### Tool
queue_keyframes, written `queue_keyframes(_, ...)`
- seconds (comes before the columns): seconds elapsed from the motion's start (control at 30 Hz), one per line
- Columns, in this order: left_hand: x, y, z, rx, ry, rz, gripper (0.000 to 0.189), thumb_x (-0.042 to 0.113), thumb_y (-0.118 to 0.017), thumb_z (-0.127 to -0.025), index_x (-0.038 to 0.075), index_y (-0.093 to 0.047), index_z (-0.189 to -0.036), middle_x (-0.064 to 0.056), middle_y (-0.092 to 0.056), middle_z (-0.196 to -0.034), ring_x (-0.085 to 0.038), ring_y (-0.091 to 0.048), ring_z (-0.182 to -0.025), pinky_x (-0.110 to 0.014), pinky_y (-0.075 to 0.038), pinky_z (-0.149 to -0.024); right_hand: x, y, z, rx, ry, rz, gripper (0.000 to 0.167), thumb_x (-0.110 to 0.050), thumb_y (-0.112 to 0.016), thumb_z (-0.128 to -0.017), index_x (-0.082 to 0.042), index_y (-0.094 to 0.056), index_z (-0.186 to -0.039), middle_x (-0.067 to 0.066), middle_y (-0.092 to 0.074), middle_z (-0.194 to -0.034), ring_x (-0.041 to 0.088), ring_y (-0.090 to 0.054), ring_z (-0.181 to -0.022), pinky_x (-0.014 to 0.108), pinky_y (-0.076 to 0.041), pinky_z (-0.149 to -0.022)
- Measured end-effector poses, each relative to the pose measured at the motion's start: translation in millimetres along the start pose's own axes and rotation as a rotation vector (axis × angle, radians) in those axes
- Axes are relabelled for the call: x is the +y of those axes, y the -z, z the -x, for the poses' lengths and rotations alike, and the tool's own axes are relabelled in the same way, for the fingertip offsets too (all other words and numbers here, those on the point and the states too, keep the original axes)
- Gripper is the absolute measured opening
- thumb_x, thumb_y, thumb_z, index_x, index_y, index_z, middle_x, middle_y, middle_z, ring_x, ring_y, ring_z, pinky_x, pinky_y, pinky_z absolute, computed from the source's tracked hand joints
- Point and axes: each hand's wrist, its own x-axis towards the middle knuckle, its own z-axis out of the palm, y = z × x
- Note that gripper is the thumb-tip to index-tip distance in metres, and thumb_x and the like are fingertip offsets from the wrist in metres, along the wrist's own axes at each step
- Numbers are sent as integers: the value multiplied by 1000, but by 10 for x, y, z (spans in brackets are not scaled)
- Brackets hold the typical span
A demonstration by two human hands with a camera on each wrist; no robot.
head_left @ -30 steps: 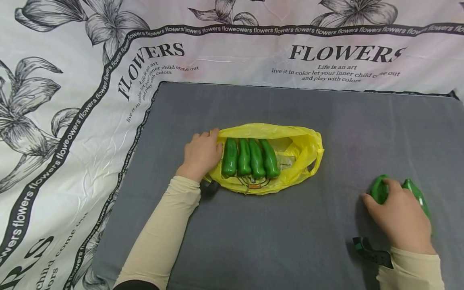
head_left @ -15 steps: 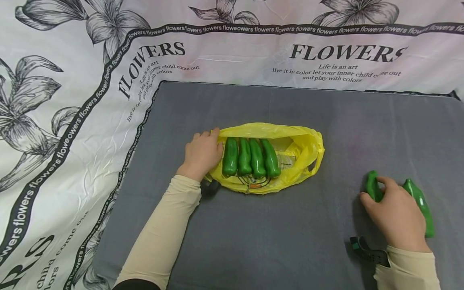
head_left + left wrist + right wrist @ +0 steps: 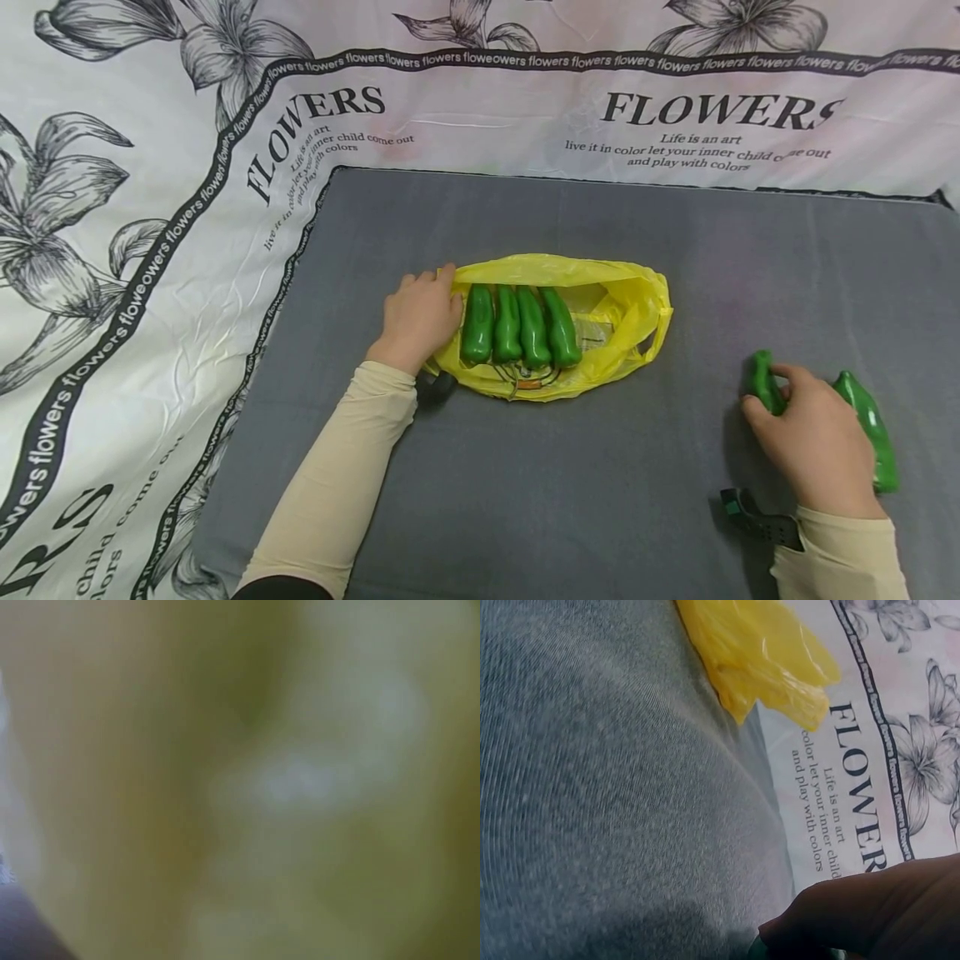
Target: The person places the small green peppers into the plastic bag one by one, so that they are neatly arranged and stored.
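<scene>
In the head view, a yellow plastic bag [image 3: 622, 358] lies with its mouth spread. Several green peppers [image 3: 533, 327] rest side by side inside it. My left hand [image 3: 417, 321] grips the bag's left edge, thumb at the opening. A yellow blur of bag plastic [image 3: 322, 847] fills most of the left wrist view. Over at the right, my right hand [image 3: 821, 442] holds a green pepper [image 3: 765, 383] between thumb and fingers. Just behind that hand a second loose pepper [image 3: 870, 429] lies on the cloth, partly covered by it.
A grey cloth [image 3: 570, 492] covers the work surface. Around its back and left runs a white sheet [image 3: 487, 125] printed with flowers and lettering. The right wrist view shows the yellow bag's end [image 3: 765, 656] beyond a stretch of grey cloth.
My right hand has moved slightly left with the pepper, which has turned in the grip. More of the loose pepper shows. My left hand and the bag stay about the same.
</scene>
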Motion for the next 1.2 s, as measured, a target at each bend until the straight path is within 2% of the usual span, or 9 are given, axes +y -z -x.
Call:
queue_keyframes(0.33,3,23,10,-13,-1,0,54,35,-48,-111,15,-44,-161,-16,-59,-149,-42,-58,-123,-63,-56,-88,-61,-10,-4,2,16,-9,59,-26,-68,-96,7,-54,-143,29,-64,-112,41,-64,-85,39,-42,-51)
queue_keyframes(0.57,6,26,13,-7,1,9,54,34,-48,-111,15,-45,-161,-16,-60,-148,-42,-59,-122,-64,-55,-89,-144,18,-14,18,46,-12,55,-26,-65,-98,9,-56,-140,26,-65,-103,33,-62,-76,37,-41,-52)
queue_keyframes(0.77,4,29,10,-14,2,6,54,35,-48,-111,15,-45,-161,-16,-60,-148,-42,-58,-123,-64,-55,-89,-220,66,-22,6,65,-26,57,-27,-65,-98,8,-56,-142,33,-65,-114,38,-65,-82,38,-43,-52)
queue_keyframes(1.03,6,43,7,-20,3,9,55,36,-47,-111,15,-43,-162,-16,-59,-150,-42,-58,-123,-63,-56,-88,-293,77,-15,18,108,-51,56,-27,-65,-99,6,-57,-143,33,-66,-113,40,-66,-82,37,-43,-50)
queue_keyframes(1.2,16,50,17,-26,5,8,55,35,-47,-111,14,-43,-162,-16,-59,-149,-42,-58,-123,-62,-56,-88,-348,84,-4,12,120,-58,56,-27,-65,-99,6,-56,-144,35,-65,-116,45,-66,-88,43,-47,-52)
